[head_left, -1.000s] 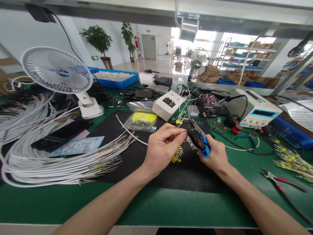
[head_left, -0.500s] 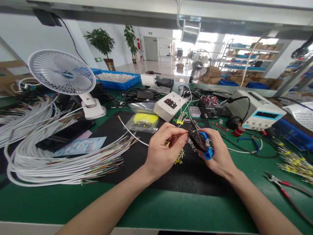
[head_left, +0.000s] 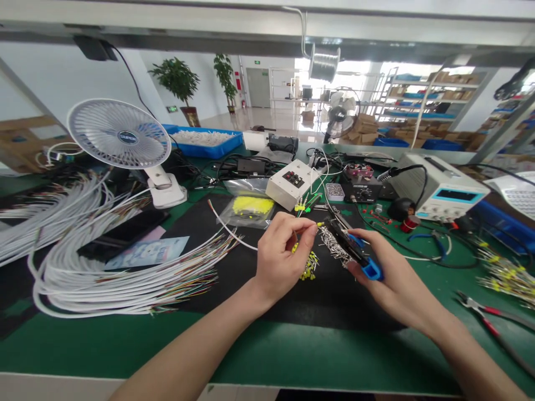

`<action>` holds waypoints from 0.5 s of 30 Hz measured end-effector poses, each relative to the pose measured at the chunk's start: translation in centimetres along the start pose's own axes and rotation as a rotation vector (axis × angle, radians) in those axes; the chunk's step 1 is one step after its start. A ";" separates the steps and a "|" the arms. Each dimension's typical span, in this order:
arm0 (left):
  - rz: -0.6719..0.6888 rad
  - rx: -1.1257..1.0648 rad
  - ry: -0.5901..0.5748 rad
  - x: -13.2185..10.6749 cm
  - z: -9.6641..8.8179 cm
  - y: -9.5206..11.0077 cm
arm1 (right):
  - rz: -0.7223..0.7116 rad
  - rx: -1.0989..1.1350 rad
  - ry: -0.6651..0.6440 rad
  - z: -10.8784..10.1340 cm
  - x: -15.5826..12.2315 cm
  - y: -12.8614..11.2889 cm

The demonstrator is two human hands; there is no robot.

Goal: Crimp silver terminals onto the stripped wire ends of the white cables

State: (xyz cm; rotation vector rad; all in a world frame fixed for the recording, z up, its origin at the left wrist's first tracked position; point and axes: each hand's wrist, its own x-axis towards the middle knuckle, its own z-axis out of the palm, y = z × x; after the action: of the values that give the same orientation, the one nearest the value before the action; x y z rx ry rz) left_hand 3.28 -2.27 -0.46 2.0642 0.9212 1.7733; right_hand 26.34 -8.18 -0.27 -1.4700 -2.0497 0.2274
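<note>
My left hand (head_left: 284, 250) is closed in a pinch, thumb against forefinger, on a thin wire with a small yellow seal (head_left: 320, 224) at its end. Most of this wire is hidden by the fingers. My right hand (head_left: 390, 273) is wrapped around black crimping pliers (head_left: 346, 240) with blue handles; their head points at the yellow seal. Below the pliers lies a pile of small metal terminals (head_left: 332, 245). Loose yellow seals (head_left: 310, 268) lie beside my left hand. A white cable (head_left: 234, 233) runs behind that hand, and wire ends with yellow and green seals (head_left: 301, 207) stick out beyond it.
A bundle of white cables (head_left: 104, 295) with stripped ends fills the left, near a phone (head_left: 121, 236) and a fan (head_left: 121, 133). Behind are a bag of yellow seals (head_left: 253, 206) and a switch box (head_left: 290, 184). Red-handled cutters (head_left: 485, 314) lie at right.
The crimping pliers have turned and moved slightly right, away from my left fingertips, so the yellow seal shows between them. My left hand keeps its pinch. The camera view has shifted slightly.
</note>
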 end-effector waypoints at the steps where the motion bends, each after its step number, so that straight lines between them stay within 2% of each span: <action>1: 0.021 0.007 -0.001 0.0 0.0 0.0 | 0.004 -0.061 0.037 -0.5 -0.7 0.2; 3: 0.053 0.021 -0.011 -0.2 -0.1 -0.2 | 0.014 -0.182 0.087 -1.6 -2.4 1.1; 6: 0.078 0.045 -0.012 -0.4 -0.1 -0.6 | 0.045 -0.299 0.066 -3.2 -5.9 2.9; 10: 0.064 0.007 0.134 0.1 0.2 -0.8 | 0.066 -0.417 -0.057 -4.0 -10.6 4.5; 13: 0.068 -0.138 0.259 1.8 -0.9 0.9 | 0.065 -0.434 -0.120 -3.7 -12.5 4.9; 15: 0.021 -0.191 0.334 2.9 -3.1 3.0 | 0.050 -0.423 -0.141 -3.4 -13.0 5.3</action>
State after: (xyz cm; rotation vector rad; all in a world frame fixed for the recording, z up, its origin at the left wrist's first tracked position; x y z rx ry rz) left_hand 1.30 -3.36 4.25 1.6978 0.7761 2.1673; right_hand 35.15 -18.64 -4.78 -1.7995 -2.2738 -0.0949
